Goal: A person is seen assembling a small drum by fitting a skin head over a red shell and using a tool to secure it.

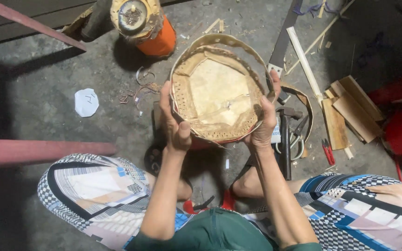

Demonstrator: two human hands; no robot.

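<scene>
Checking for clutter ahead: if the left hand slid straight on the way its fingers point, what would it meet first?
Probably the orange canister beyond the round shell the left hand grips; depth is unclear, so it might pass above it.

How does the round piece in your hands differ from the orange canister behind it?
The woven round frame is tan, open and shallow, held up by the left hand and right hand; the orange canister is closed, bright and rests untouched on the floor. The frame looks wider. Both are round.
</scene>
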